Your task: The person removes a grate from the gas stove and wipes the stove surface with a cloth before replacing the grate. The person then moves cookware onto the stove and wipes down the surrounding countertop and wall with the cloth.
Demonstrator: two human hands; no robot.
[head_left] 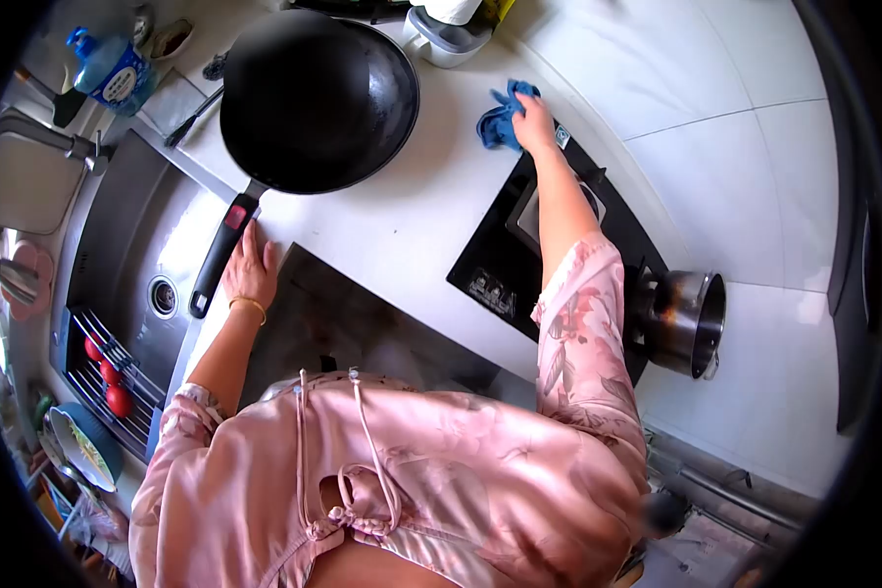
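In the head view, my right hand (533,123) is closed on a blue cloth (500,122), pressed to the white countertop (382,220) by the back corner of the black stove (490,250). My left hand (252,269) lies flat at the counter's front edge, fingers stretched out, holding nothing. Right beside it runs the handle (223,255) of a black wok (387,108); whether the fingers touch the handle I cannot tell. The wok sits on the counter between my hands, its inside partly blurred.
A sink (142,235) is at left, with red round items (118,400) on its rack. A soap bottle (116,73) stands behind it. A steel pot (678,318) is on the stove's right side. A grey-lidded container (448,37) stands at the back by the tiled wall (715,186).
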